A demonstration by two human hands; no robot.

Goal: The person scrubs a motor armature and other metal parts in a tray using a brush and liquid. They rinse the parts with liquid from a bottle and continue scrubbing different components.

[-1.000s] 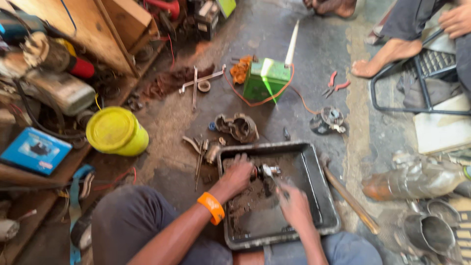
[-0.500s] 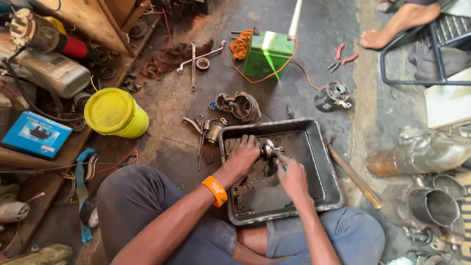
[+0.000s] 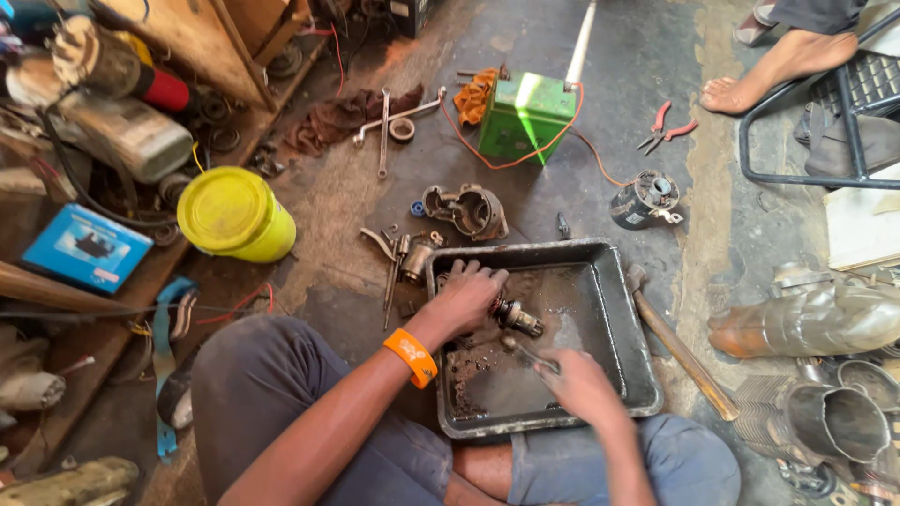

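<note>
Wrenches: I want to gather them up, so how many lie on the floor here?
2. One wrench lies upright in the picture beside the dark rag; the other wrench lies slanted across it, towards the green box. More may hide in the clutter.

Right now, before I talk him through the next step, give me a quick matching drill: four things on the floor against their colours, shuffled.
Things:
1. bucket
2. battery box
3. pliers
4. wristband

Colours:
A. green
B. orange
C. yellow
D. red handles

Pairs: 1-C, 2-A, 3-D, 4-B. The wristband sits on the left hand, which grips a small metal part over the black tray; the right hand works a thin tool on it.
</note>
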